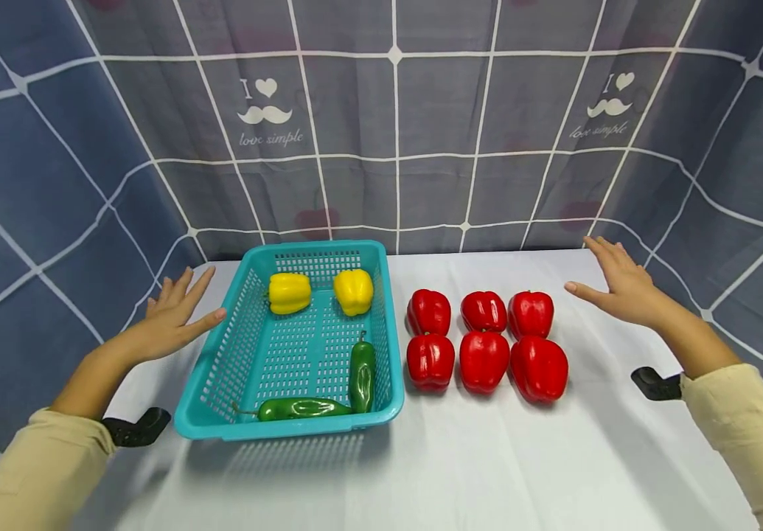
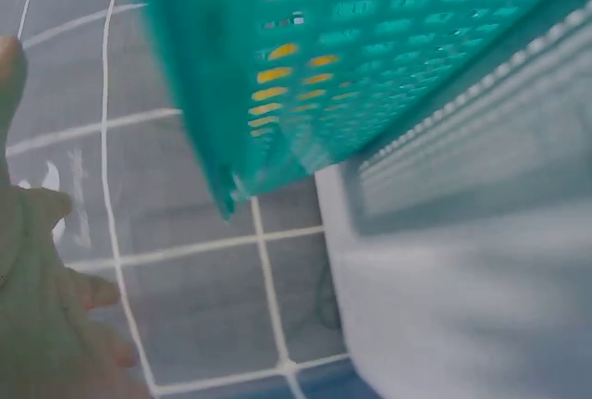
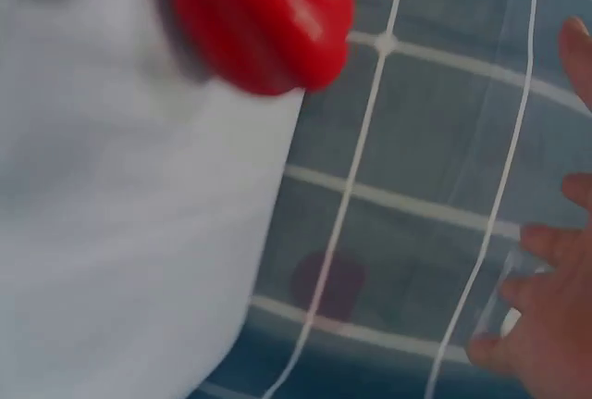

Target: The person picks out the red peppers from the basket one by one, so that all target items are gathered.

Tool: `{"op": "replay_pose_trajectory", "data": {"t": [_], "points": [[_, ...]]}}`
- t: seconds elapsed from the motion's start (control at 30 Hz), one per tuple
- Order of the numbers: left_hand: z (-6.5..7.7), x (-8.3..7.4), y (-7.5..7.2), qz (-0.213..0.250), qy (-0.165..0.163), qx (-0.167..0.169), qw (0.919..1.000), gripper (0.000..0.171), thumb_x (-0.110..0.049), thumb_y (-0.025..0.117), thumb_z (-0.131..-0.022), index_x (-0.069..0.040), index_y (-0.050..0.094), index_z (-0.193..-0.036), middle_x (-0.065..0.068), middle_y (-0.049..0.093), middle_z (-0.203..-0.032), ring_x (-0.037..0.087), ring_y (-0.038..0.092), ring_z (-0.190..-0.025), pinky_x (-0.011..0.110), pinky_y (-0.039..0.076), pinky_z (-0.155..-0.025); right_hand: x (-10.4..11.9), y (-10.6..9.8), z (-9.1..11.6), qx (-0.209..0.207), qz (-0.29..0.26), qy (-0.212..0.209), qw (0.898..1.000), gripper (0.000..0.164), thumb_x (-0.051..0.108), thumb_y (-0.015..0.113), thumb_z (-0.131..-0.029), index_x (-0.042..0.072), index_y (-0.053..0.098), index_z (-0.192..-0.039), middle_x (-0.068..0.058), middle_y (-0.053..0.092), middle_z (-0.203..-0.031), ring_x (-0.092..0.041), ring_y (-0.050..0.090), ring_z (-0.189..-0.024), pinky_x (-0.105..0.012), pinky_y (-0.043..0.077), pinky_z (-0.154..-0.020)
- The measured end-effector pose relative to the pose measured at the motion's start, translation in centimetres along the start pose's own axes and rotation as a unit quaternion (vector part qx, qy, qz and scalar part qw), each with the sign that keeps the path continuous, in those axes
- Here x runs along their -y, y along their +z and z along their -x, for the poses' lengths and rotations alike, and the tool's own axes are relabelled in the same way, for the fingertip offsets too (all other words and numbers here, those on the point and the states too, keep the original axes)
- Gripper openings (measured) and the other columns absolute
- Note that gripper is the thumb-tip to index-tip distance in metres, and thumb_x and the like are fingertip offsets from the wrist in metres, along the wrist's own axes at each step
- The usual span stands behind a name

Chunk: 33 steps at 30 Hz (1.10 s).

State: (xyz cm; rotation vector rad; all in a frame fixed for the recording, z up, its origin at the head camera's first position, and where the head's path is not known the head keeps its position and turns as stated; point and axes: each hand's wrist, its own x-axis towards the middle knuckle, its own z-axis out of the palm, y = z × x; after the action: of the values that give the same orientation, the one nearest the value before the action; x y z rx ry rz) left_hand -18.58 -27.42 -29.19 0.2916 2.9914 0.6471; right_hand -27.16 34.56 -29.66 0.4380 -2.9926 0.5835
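Note:
My left hand [image 1: 167, 324] is held with fingers spread beside the left wall of a teal plastic basket [image 1: 222, 413], holding nothing. Inside the basket, two yellow bell peppers [image 1: 353, 292] sit toward the back. Two long green chili peppers [image 1: 362, 376] lie at its front right, one along the right side and one along the front. To the right of the basket, several red bell peppers [image 1: 483, 361] stand in two rows on the white table. My right hand [image 1: 623, 287] hovers to the right of those peppers, fingers spread and holding nothing. In the right wrist view one red bell pepper [image 3: 264, 19] shows.
A white cloth [image 1: 461, 464] covers the table. Grey checked curtains [image 1: 434, 110] with white lines close off the back and both sides. Dark wrist mounts [image 1: 136, 428] stick out from both sleeves.

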Motion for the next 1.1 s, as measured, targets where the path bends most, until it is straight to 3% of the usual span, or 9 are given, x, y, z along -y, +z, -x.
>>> {"op": "replay_pose_trajectory", "data": {"t": [0.2, 0.4, 0.57, 1.1], "points": [[-1.1, -2.6, -0.3, -0.1, -0.007, -0.027, 0.9946, 0.085, -0.057, 0.039, -0.089, -0.021, -0.015, -0.145, 0.023, -0.028, -0.145, 0.051, -0.033, -0.122, 0.074, -0.022, -0.085, 4.1, 1.1, -1.4, -0.016, 0.054, -0.022, 0.998, 0.097, 0.049, 0.058, -0.08, 0.012, -0.002, -0.147, -0.023, -0.012, -0.15, -0.045, -0.022, -0.133, -0.073, -0.014, -0.092], [-1.8, -3.2, 0.5, -0.139, -0.028, -0.003, 0.9898, 0.088, -0.064, 0.035, -0.087, -0.024, -0.017, -0.144, 0.021, -0.03, -0.144, 0.051, -0.035, -0.121, 0.074, -0.023, -0.083, 5.9, 3.0, -1.4, 0.026, 0.083, -0.017, 0.996, 0.101, 0.058, 0.053, -0.079, 0.014, -0.007, -0.147, -0.022, -0.017, -0.15, -0.046, -0.026, -0.131, -0.074, -0.016, -0.089], [-1.5, -2.9, 1.4, -0.138, -0.039, 0.017, 0.9895, 0.089, -0.066, 0.035, -0.085, -0.024, -0.016, -0.144, 0.023, -0.028, -0.145, 0.053, -0.033, -0.121, 0.075, -0.022, -0.083, 5.9, 4.2, -1.0, 0.061, 0.076, -0.004, 0.995, 0.101, 0.062, 0.051, -0.079, 0.015, -0.008, -0.147, -0.019, -0.019, -0.15, -0.046, -0.028, -0.13, -0.075, -0.017, -0.088], [-1.3, -2.4, 2.6, -0.109, -0.04, 0.033, 0.9927, 0.089, -0.066, 0.037, -0.085, -0.023, -0.013, -0.145, 0.023, -0.027, -0.145, 0.053, -0.033, -0.121, 0.072, -0.026, -0.082, 5.5, 4.7, -0.6, 0.088, 0.07, 0.01, 0.994, 0.1, 0.061, 0.05, -0.08, 0.014, -0.008, -0.147, -0.02, -0.019, -0.149, -0.046, -0.028, -0.13, -0.074, -0.018, -0.088]]}}
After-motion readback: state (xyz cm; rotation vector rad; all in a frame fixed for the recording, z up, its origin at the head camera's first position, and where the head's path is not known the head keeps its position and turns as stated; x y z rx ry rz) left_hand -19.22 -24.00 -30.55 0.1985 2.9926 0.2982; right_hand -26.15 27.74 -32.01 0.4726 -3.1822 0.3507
